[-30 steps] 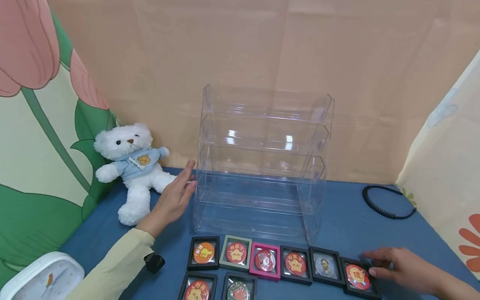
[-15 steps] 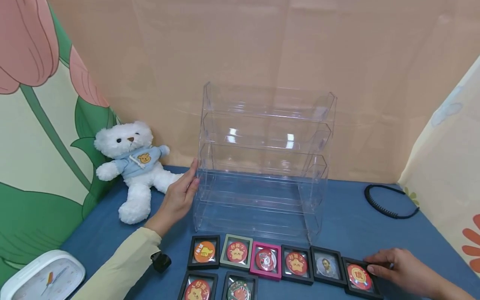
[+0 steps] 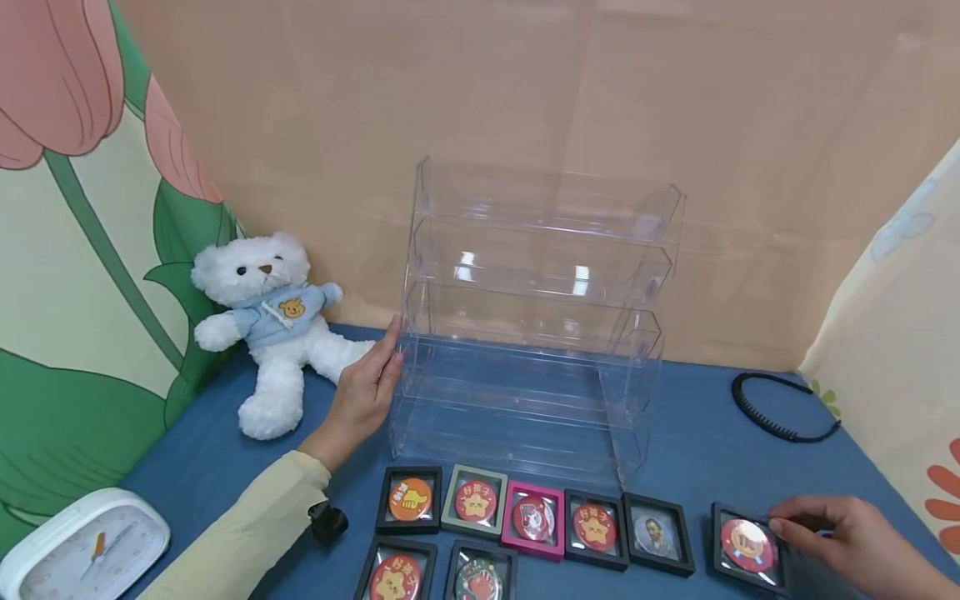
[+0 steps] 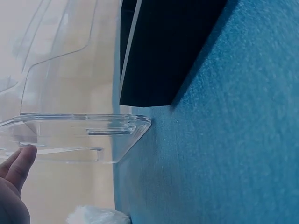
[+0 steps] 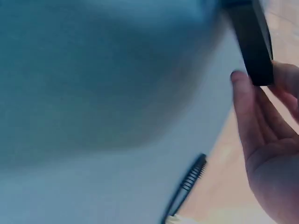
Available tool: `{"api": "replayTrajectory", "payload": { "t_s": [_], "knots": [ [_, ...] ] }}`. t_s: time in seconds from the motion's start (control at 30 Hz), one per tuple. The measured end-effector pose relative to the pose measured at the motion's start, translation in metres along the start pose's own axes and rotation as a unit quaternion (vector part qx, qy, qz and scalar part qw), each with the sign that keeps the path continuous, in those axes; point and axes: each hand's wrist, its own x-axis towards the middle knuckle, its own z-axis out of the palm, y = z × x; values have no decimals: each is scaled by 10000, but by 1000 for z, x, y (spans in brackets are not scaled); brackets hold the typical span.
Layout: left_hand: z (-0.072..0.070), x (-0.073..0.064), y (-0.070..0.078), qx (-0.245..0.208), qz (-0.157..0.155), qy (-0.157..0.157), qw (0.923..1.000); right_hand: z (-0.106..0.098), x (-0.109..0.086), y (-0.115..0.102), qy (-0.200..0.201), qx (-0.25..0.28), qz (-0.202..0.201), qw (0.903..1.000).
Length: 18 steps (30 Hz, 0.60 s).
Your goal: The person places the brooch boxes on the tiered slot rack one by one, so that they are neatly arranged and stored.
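My right hand pinches the right edge of a black square badge frame, which has a round red badge behind a clear, glaring window. In the right wrist view thumb and fingers grip that frame above the blue cloth. My left hand touches the left side of a clear tiered display stand, fingers straight; the left wrist view shows the fingertips against the stand's side panel. In front of the stand lie several framed badges, among them a green frame, a pink frame and a black frame.
A white teddy bear in a blue hoodie sits left of the stand. A white clock lies at the front left, partly beside my left sleeve. At the right is a black headband. Blue cloth covers the table; a tan backdrop hangs behind.
My right hand has drawn the end black frame rightward, away from the row, and tilted it slightly. My left hand has moved up against the stand's side. The head view shifted a little.
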Motion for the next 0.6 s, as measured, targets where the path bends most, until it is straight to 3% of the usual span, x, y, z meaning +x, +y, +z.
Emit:
{"api": "replayTrajectory", "payload": {
  "t_s": [0.1, 0.17, 0.33, 0.5, 0.6],
  "knots": [
    [0, 0, 0, 38, -32, -5, 10000, -13, -1, -13, 708, -234, -48, 9972],
    [0, 0, 1, 66, -32, -3, 10000, -23, 1, -25, 1256, -423, -329, 9906],
    [0, 1, 1, 78, 1, 28, 10000, -55, 14, -68, 2304, -614, -1517, 9592],
    [1, -1, 0, 135, 39, 100, 9999, -73, 36, -123, 2551, -741, -2379, 9343],
    [2, -2, -1, 142, 86, 150, 9998, -75, 51, -153, 2452, -668, -2664, 9297]
  ]
}}
